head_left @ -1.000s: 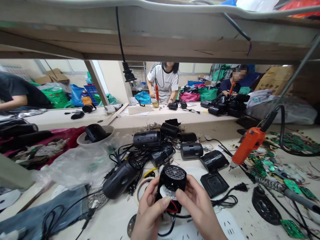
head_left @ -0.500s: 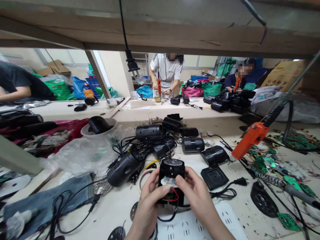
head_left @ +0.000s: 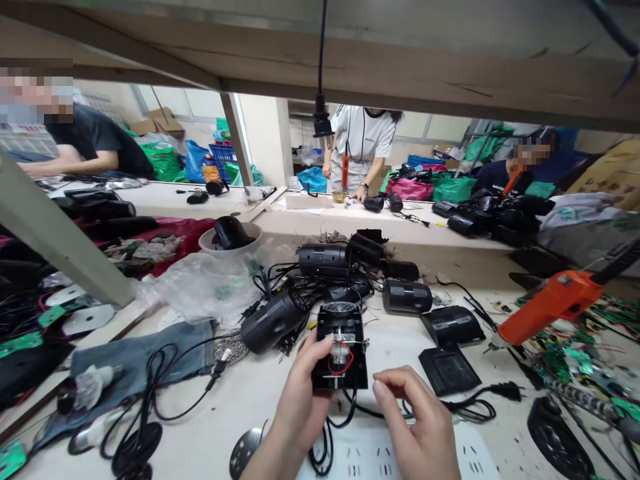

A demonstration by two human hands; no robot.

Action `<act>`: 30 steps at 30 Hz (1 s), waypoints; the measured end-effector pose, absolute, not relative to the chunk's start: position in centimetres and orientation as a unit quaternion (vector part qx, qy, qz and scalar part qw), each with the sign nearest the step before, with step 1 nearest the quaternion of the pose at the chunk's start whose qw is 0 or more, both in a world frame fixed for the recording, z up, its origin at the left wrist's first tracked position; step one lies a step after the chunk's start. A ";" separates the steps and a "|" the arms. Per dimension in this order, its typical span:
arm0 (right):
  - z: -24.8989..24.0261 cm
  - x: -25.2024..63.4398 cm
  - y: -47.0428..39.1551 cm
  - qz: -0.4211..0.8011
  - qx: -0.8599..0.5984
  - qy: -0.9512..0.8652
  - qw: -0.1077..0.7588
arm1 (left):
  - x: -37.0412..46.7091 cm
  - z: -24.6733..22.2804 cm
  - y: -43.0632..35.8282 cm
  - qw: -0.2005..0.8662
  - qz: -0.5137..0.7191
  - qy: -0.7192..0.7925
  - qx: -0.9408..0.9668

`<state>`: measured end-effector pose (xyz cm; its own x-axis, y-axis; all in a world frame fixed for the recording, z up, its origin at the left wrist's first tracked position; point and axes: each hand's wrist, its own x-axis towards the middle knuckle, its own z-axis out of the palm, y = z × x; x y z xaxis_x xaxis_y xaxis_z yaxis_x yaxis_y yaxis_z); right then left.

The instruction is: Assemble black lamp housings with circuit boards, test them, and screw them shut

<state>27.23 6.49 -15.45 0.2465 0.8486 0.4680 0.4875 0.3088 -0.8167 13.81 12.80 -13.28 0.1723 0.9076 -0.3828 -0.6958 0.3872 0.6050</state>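
My left hand (head_left: pixel 305 387) is closed around the lower left side of an open black plastic housing (head_left: pixel 355 373), thumb on its edge. Inside the housing sit a small silver and white motor (head_left: pixel 341 353) and a looped red wire (head_left: pixel 330 363); a round grille (head_left: pixel 341 308) tops it. A black cord (head_left: pixel 354 407) runs out below. Just right of the housing, apart from it, is my right hand (head_left: pixel 415 417), thumb and forefinger drawn together; whatever lies between them is too small to make out. A white socket panel (head_left: pixel 363 457) lies underneath.
An orange electric screwdriver (head_left: pixel 550 308) hangs at right over green circuit boards (head_left: pixel 585 347). Black cylindrical housings (head_left: pixel 275 320) and cords lie behind my hands, beside a plastic bag (head_left: pixel 200 283). A black square part (head_left: pixel 449 370) lies to the right. Co-workers (head_left: pixel 363 143) work across the bench.
My right hand has come off the housing and moved right. The whitish piece under my thumbs no longer shows there, and the motor is exposed. The view has turned left.
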 end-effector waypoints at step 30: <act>-17.1 28.1 5.5 0.156 -0.560 -0.690 0.432 | 12.5 -10.2 13.0 0.735 0.561 0.369 0.092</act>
<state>28.06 5.48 -17.06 0.0001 0.9070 0.4212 0.6376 0.3245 -0.6987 12.54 12.97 -10.22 0.0985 0.8925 -0.4402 -0.7573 0.3542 0.5487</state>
